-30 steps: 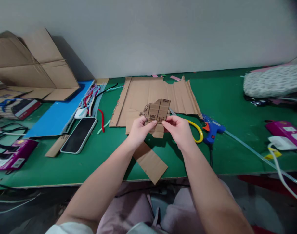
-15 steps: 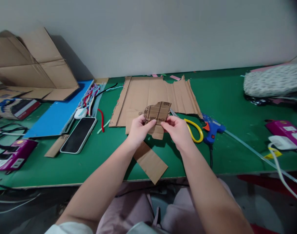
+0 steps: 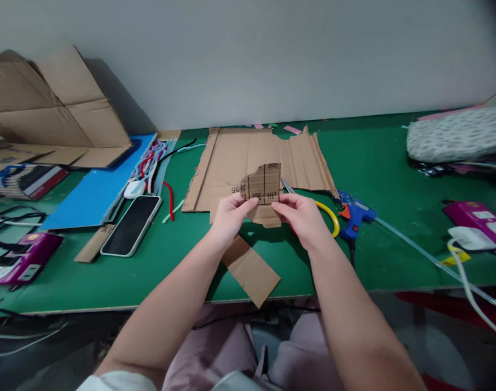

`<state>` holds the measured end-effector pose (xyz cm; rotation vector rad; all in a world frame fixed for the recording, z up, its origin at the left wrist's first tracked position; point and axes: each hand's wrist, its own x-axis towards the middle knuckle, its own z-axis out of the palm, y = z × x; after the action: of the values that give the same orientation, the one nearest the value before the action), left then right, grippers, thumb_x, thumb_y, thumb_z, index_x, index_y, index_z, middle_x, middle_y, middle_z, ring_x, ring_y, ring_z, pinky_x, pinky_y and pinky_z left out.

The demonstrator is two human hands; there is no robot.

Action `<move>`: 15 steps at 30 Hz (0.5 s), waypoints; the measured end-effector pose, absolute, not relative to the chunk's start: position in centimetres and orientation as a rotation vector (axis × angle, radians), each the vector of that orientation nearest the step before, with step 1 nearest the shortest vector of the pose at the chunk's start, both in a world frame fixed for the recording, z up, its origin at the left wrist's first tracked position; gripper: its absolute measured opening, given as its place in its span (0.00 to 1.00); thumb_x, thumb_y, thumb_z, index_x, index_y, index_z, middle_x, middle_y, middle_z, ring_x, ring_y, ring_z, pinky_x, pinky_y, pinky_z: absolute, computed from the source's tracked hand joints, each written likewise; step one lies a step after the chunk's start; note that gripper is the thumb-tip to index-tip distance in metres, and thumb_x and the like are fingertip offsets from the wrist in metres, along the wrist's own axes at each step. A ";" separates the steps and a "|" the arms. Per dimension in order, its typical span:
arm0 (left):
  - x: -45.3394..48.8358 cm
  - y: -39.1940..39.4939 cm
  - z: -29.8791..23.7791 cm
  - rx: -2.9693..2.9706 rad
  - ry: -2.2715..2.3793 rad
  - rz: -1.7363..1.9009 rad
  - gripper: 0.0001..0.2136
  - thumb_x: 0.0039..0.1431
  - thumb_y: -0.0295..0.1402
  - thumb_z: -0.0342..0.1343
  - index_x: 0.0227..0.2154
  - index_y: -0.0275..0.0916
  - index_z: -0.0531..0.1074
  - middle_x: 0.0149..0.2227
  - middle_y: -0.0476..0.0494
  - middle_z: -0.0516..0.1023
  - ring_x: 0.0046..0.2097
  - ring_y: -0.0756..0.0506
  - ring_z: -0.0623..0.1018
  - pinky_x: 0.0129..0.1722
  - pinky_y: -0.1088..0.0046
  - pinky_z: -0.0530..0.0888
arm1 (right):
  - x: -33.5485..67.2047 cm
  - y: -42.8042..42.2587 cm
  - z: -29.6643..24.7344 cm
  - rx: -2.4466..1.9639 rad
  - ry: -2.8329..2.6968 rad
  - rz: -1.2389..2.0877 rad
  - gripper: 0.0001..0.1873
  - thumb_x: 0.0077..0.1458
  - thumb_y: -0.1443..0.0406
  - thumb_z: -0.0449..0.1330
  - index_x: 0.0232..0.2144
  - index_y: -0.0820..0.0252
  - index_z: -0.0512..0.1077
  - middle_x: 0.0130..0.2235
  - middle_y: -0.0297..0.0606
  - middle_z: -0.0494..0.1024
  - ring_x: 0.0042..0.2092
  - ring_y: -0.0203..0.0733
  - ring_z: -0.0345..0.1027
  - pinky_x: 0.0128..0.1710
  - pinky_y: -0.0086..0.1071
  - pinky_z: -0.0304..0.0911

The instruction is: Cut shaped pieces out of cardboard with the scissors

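Both of my hands hold a small cut cardboard piece (image 3: pixel 263 185) with black printed characters, above the green table (image 3: pixel 374 163). My left hand (image 3: pixel 230 217) pinches its lower left edge and my right hand (image 3: pixel 303 219) pinches its lower right edge. The piece stands nearly upright, printed side toward me. Beneath the hands lies a rectangular cardboard strip (image 3: pixel 250 269) at the table's front edge. Behind the piece lies a large torn cardboard sheet (image 3: pixel 256 155).
Yellow-handled scissors (image 3: pixel 327 213) and a blue glue gun (image 3: pixel 356 214) lie right of my hands. A phone (image 3: pixel 131 224), pipe cleaners (image 3: pixel 152 160), a blue sheet (image 3: pixel 97 190) and folded boxes (image 3: pixel 52 108) sit left. Pink boxes (image 3: pixel 476 217) and a patterned pouch (image 3: pixel 455 136) are right.
The cardboard piece has been turned and tipped more upright between my fingers. My right hand has shifted slightly right and down along its edge.
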<state>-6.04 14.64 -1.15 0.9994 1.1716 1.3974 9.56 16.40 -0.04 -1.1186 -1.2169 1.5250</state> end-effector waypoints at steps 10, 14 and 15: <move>-6.3 14.7 -1.2 0.969 1.236 1.333 0.12 0.48 0.41 0.62 0.23 0.36 0.73 0.22 0.51 0.72 0.25 0.53 0.70 0.23 0.79 0.66 | 9.8 16.3 0.2 -1.099 -1.380 1.454 0.07 0.47 0.62 0.62 0.28 0.60 0.73 0.28 0.32 0.75 0.29 0.35 0.66 0.30 0.30 0.62; -6.2 14.7 -1.0 0.980 1.212 1.290 0.11 0.46 0.39 0.63 0.24 0.35 0.74 0.23 0.50 0.73 0.25 0.52 0.71 0.25 0.76 0.69 | 10.0 16.3 0.2 -1.178 -1.464 1.379 0.07 0.48 0.63 0.60 0.23 0.60 0.71 0.22 0.30 0.70 0.25 0.34 0.61 0.25 0.28 0.56; -6.1 14.7 -0.9 0.990 1.197 1.270 0.10 0.44 0.37 0.65 0.25 0.35 0.74 0.24 0.49 0.74 0.25 0.52 0.72 0.25 0.75 0.71 | 10.0 16.4 0.1 -1.195 -1.472 1.339 0.07 0.48 0.63 0.59 0.23 0.61 0.71 0.22 0.30 0.70 0.24 0.34 0.61 0.24 0.28 0.56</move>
<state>-6.07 14.66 -0.89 0.9899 1.1970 1.2696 9.96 16.37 0.06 -1.1948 -1.4717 1.3393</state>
